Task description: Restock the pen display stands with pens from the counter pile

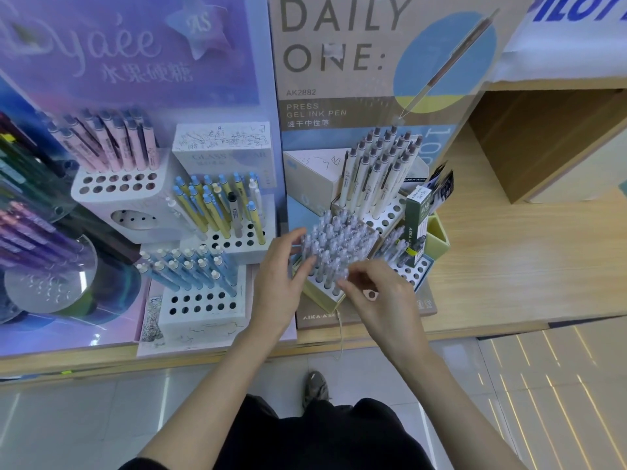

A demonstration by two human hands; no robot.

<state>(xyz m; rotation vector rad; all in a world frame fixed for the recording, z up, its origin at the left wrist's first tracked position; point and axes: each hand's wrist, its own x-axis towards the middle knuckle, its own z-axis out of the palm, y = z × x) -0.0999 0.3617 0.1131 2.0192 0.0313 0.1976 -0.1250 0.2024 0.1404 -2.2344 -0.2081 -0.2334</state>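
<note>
The left hand [283, 279], fingers straight, is bracing the clear pens [336, 245] packed in the front stand [317, 296], while the right hand [380, 296] is pinching one pen [341, 278] in the near row on the counter [509, 266], risking knocking crowded neighbours askew.

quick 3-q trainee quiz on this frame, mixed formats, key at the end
1. True or false: the left hand and the right hand are both at the clear pens.
2. Which pens stand just behind the clear ones? A. pink B. white pens C. yellow
3. Fill in: the sign behind them reads DAILY ___.
Key: 1 true; 2 B; 3 ONE.
</note>
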